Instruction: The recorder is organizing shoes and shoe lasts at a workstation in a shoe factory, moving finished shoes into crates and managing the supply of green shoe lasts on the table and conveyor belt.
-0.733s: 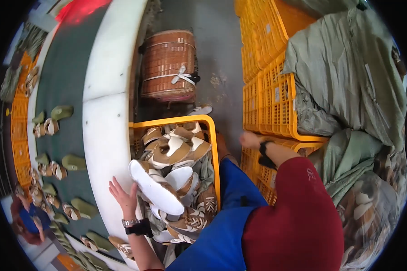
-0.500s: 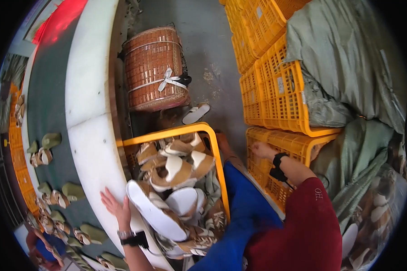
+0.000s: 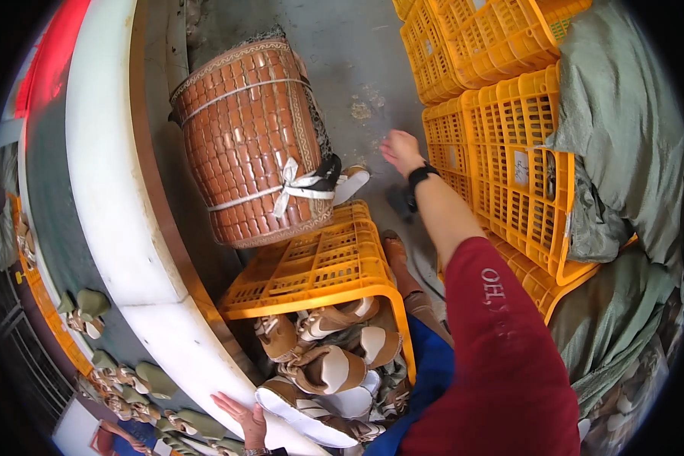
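Observation:
My left hand is open with its fingers spread, at the inner edge of the white ledge. Beside it, a shoe's white sole sticks out of a yellow plastic crate. That crate holds several tan-and-white sneakers. My right arm reaches forward over the grey floor. The right hand is closed, with nothing showing in it, and hangs between the rolled brown tile mat and the stacked yellow crates. A single white-soled shoe lies below and left of that hand, partly behind the mat's white tie.
Left of the ledge runs a dark green conveyor belt carrying shoes with green lasts. Another person's arm shows at the lower left. Grey-green sacking drapes over the crates at right, and plastic-covered shoes are at the lower right.
My right hand has swung forward and left, from beside the right-hand crates to above the floor. My left hand sits lower in view. The view has shifted, showing more of the shoe crate's side.

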`<state>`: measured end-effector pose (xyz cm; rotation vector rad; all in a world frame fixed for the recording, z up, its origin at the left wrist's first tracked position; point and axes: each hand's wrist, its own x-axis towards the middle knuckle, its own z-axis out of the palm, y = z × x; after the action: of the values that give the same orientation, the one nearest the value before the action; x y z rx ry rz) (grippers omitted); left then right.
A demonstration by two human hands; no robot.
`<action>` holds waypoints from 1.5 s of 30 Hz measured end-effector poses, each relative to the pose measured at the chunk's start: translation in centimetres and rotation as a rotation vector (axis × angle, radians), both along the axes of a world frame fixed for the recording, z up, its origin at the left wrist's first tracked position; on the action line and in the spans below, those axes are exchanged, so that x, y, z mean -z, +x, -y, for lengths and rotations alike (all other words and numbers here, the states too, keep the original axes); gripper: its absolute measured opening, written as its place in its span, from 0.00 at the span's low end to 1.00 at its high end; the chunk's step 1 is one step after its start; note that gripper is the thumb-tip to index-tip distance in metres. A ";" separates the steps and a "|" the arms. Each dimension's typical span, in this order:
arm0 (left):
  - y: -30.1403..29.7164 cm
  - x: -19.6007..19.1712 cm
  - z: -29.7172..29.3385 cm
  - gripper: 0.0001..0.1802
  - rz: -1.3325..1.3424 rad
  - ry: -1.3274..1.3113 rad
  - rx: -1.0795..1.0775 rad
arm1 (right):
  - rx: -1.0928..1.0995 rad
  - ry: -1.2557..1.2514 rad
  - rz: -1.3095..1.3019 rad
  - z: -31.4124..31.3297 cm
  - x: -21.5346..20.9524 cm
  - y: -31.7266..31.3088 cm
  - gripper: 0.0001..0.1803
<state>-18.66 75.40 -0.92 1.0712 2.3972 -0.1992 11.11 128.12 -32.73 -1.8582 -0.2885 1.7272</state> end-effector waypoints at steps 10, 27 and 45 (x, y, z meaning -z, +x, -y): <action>-1.1 7.0 0.4 0.51 0.072 -0.020 -0.017 | -0.861 0.481 0.782 -9.7 11.5 -2.9 0.14; -0.3 17.2 -5.0 0.48 0.173 -0.155 -0.434 | -1.763 0.034 0.586 10.5 36.2 -1.8 0.46; 1.0 2.2 -4.3 0.46 0.529 0.098 -0.995 | -0.538 0.105 0.064 16.0 6.4 11.7 0.16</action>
<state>-17.70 79.68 -3.08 -0.1308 2.1516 0.4861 22.81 112.16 -39.17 -1.8691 -0.9595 1.9425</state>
